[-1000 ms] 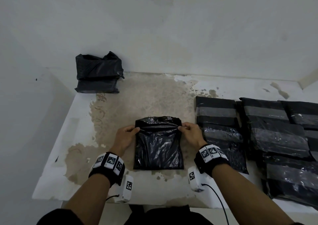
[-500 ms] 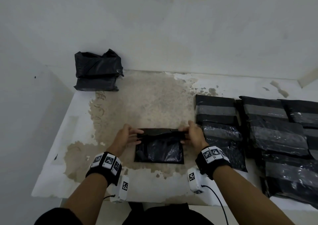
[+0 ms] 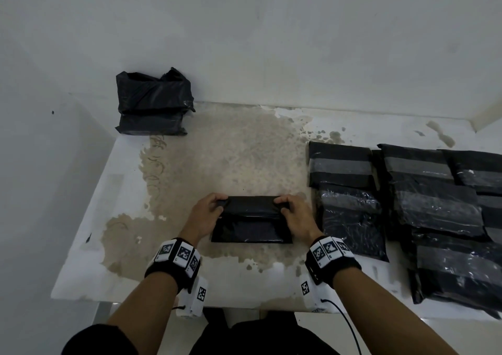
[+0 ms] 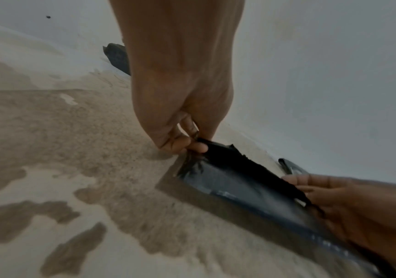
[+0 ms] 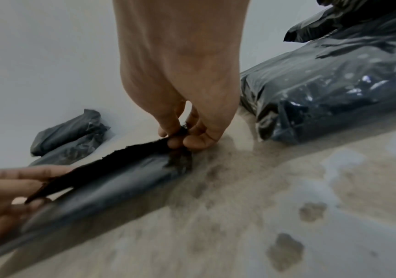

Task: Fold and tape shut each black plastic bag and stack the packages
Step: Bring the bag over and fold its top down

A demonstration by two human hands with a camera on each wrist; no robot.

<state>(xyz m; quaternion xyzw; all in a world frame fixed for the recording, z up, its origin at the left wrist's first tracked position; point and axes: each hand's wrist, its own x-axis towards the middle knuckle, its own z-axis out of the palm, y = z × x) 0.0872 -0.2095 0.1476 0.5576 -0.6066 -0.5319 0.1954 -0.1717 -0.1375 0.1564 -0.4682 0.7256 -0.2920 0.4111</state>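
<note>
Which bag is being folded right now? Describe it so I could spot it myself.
On the stained white table, look at the near middle, between the two hands. The black bag there lies alone, its top flap pinched at both corners, unlike the bags overlapping at the right.

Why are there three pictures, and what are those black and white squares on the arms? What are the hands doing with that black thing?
No robot here, just a person working with two bare hands. The checkered squares sit on wristbands that carry small cameras. The big picture comes from a camera on the person's head, looking down. The other two come from the wrist cameras, each looking along one hand.

The left hand and the right hand each pinch one end of a black plastic bag and fold its top edge over. The bag lies on a white table with a big brownish stain.

At the back left, two finished packages lie stacked. On the right lie more black bags, some showing a grey strip.
</note>
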